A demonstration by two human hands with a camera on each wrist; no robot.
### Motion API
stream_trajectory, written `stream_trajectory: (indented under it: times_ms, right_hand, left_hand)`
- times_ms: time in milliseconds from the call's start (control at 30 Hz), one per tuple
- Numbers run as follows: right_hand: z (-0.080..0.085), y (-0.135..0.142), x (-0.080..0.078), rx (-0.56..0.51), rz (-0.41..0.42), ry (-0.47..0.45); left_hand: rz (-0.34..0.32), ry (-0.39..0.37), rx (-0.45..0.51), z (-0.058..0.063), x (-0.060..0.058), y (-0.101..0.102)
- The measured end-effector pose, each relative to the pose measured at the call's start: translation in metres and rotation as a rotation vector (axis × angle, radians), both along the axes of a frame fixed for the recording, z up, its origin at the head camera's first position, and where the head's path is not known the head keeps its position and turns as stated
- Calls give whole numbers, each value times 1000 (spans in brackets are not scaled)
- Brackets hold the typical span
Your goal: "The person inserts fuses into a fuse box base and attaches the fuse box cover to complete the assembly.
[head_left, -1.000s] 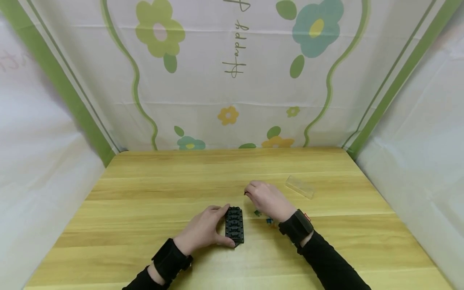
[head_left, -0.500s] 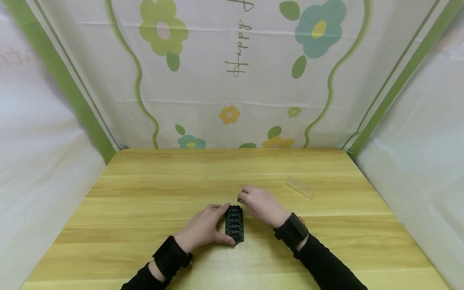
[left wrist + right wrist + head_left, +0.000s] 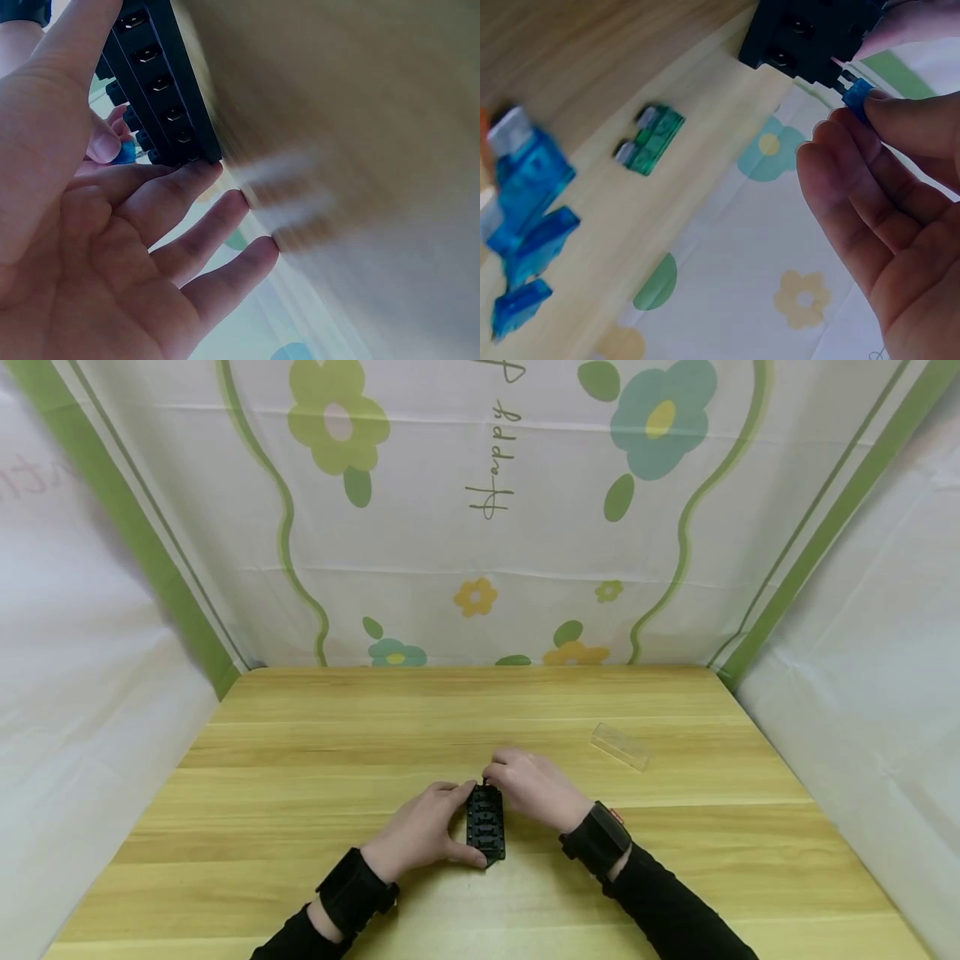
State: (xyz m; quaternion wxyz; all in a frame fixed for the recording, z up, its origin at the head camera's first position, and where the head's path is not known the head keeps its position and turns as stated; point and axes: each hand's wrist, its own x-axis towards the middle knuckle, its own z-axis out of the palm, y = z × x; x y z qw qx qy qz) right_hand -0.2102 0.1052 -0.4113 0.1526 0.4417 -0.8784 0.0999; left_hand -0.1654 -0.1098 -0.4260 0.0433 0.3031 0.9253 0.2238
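In the head view my left hand (image 3: 420,832) holds a black fuse block (image 3: 486,824) on the table, its thumb at the near end and its fingers at the far end. The block has a row of slots along its length. My right hand (image 3: 536,787) is at the block's far end. In the right wrist view its thumb and fingertips pinch a blue blade fuse (image 3: 859,97), with the metal prongs pointing at the side of the block. From the left wrist view, dark openings show along the block's side, and the left outer fingers are spread over the table.
Green blade fuses (image 3: 654,139) and several blue blade fuses (image 3: 536,180) lie on the wooden table (image 3: 337,735), with something orange at that view's edge. A clear plastic cover (image 3: 620,747) lies behind the right hand. Patterned cloth (image 3: 420,527) hangs behind the table.
My right hand has moved left and slightly nearer, bringing the blade fuse to the far end of the block. The left hand has stayed on the block.
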Motion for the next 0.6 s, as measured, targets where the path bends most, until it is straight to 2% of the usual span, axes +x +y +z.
stream_trajectory:
  times_ms: [600]
  right_hand:
    - [-3,-7,-2,6,17,-47]
  left_hand:
    - [-1,3,4,-1,0,-1]
